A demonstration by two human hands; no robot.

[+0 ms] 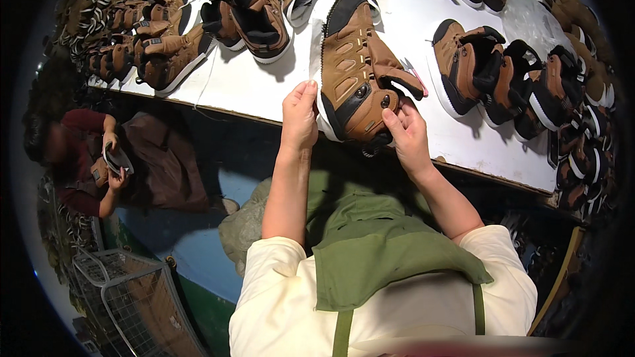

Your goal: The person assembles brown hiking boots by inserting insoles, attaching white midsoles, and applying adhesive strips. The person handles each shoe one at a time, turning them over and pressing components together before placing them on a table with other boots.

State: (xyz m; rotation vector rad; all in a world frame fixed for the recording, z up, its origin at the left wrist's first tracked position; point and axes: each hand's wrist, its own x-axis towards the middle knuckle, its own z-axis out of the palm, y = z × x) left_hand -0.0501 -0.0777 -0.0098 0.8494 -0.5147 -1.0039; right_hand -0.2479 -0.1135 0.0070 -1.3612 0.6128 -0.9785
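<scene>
Between my two hands, above the near edge of the white table, is a brown shoe (347, 69) with black toe and heel parts and a white sole edge. It is turned on its side, toe pointing away from me. My left hand (301, 114) pinches the white sole edge near the heel, thumb and fingers together. With my right hand (407, 131) I grip the heel and ankle collar, the thumb lying on the brown upper. The fingers behind the collar are partly hidden. A small red-and-white pointed tool (418, 79) lies just beyond my right hand.
Brown shoes (258, 20) stand to the left, and a row of others (463, 66) to the right. More shoes are piled at both table ends. The white table's edge (493, 175) runs before me. At left sits a co-worker (79, 152) holding a shoe, near a wire cart (139, 291).
</scene>
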